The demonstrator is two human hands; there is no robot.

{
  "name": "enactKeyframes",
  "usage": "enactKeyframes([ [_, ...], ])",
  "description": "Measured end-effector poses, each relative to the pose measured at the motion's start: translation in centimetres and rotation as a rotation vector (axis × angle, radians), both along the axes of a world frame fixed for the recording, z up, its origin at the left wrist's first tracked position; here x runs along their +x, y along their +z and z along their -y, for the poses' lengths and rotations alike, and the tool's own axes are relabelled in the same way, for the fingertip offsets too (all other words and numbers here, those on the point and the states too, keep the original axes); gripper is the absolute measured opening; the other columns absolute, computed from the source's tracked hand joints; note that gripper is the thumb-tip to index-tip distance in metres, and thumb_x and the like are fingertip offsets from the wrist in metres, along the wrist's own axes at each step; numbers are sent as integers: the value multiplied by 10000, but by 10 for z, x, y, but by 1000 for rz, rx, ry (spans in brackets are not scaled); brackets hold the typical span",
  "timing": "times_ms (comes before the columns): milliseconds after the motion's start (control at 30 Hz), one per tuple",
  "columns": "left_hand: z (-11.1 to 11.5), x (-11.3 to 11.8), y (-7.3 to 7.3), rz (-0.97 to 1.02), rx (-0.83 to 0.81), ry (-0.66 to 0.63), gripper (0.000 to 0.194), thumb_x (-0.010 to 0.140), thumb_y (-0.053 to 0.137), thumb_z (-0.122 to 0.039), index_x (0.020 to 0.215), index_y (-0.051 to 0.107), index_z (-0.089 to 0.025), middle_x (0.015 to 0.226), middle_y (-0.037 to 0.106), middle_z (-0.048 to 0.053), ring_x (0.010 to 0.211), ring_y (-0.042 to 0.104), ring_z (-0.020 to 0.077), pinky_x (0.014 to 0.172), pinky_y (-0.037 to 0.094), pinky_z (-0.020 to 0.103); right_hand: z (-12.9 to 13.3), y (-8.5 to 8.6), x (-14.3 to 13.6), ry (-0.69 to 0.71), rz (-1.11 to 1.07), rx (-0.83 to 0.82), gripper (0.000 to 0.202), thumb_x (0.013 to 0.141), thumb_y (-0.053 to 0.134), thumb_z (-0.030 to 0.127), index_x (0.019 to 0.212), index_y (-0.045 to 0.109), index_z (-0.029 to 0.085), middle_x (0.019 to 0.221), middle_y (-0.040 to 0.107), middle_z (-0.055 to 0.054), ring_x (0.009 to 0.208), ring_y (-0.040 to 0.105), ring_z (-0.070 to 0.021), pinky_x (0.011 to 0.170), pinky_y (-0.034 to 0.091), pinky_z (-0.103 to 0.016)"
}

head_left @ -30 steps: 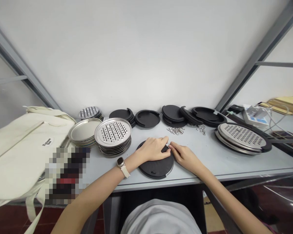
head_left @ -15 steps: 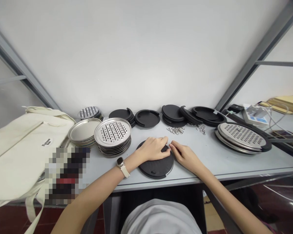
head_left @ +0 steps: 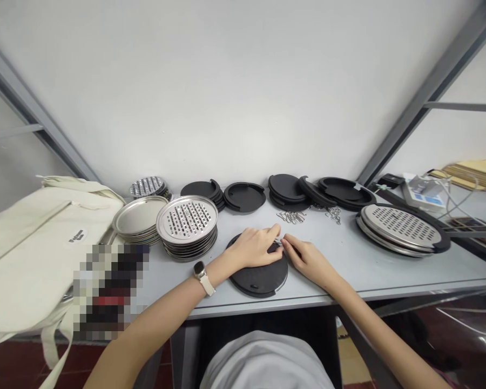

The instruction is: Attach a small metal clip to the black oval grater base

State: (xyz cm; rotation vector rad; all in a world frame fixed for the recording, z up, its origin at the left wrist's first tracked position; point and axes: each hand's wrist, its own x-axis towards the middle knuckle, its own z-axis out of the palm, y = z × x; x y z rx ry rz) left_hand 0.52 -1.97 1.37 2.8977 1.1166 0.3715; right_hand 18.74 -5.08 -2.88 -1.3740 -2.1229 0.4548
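Disc [head_left: 263, 278], round and black, lies flat on the grey surface [head_left: 340, 248] straight in front of you, near the front edge. Your left hand [head_left: 256, 247] rests across its top, forefinger and thumb curved to either side of a small metal piece [head_left: 278, 241] by the disc's far right rim; whether those 2 digits press on the piece, I cannot tell. Your right hand [head_left: 305, 259] meets it from the other side, thumb and forefinger pinching the near end. You wear a watch [head_left: 203, 278] with a pale strap on your left wrist. Beyond the disc lie 2 loose heaps of wire hooks [head_left: 291, 217], and behind these, along the wall [head_left: 243, 97], sit black plates [head_left: 245, 197], several stacked and 1 tilted. To your left stands a stack of grater plates [head_left: 187, 219], with plain metal plates [head_left: 141, 215] piled just beside it, then a cream bag [head_left: 36, 254]. To your right is a stack of perforated plates [head_left: 403, 224]; farther off, you have a white device [head_left: 425, 194] and wooden sheets [head_left: 476, 173].
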Motion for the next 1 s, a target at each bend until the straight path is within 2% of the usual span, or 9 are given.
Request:
enactKeyframes([
  [67, 0, 0, 0, 3, 2, -8, 264, 867, 441, -383, 1048, 450, -191, 772, 640, 16, 666, 619, 206, 536, 366, 276, 0, 0, 0, 7, 4, -1, 260, 956, 307, 324, 736, 410, 234, 614, 527, 15, 524, 506, -151, 559, 357, -239],
  [167, 0, 0, 1, 3, -5, -34, 185, 879, 434, -363, 944, 478, -195, 850, 642, 29, 704, 620, 190, 559, 378, 272, 1, 0, 0, 12, 4, -1, 260, 960, 306, 329, 744, 417, 233, 632, 544, 6, 547, 522, -156, 569, 365, -243],
  [300, 0, -1, 1, 14, -2, -38, 170, 880, 445, -358, 886, 487, -193, 858, 639, 27, 691, 610, 176, 561, 371, 270, 1, 0, 0, 0, -2, 7, 257, 961, 309, 330, 748, 416, 233, 642, 552, 1, 549, 522, -156, 568, 366, -248],
  [833, -3, -1, -6, 8, 50, -112, 203, 918, 417, -337, 902, 543, -180, 922, 640, 38, 758, 611, 172, 595, 396, 274, 1, 0, 1, -71, -12, 61, 238, 950, 332, 298, 727, 380, 234, 573, 458, 40, 491, 449, -133, 531, 336, -234],
  [1000, -3, -1, -6, 2, 43, -119, 197, 916, 418, -325, 927, 551, -180, 936, 636, 41, 761, 610, 174, 593, 406, 280, 1, 1, 2, -72, -10, 67, 238, 946, 333, 295, 723, 393, 235, 565, 471, 37, 481, 449, -132, 521, 341, -234],
])
